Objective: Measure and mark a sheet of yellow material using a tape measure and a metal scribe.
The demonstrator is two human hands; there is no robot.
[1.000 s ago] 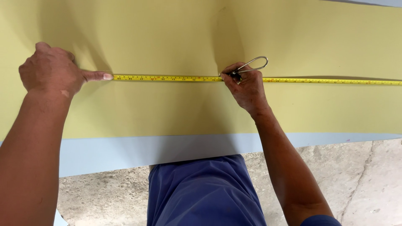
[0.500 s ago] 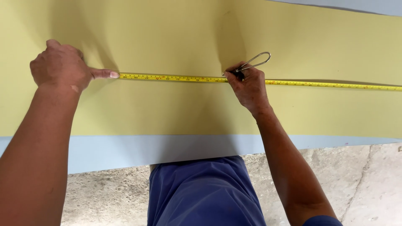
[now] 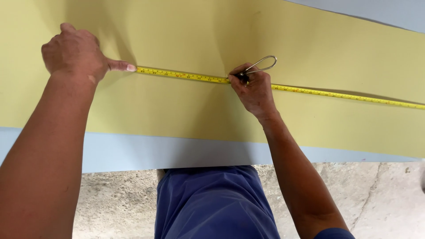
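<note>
- Yellow sheet overlapping blue sheet; bare yellow above tape measure
- Left hand fisted, thumb pinning tape's end
- Right hand clenched on wire-looped tool at tape

A yellow tape measure is stretched across a pale yellow sheet. Its left end is pinned by the left hand. A small tool with a wire loop is gripped by the right hand at the tape.

Pale blue flat worktop up top, rough grey concrete floor below, blue cloth garment in between.
</note>
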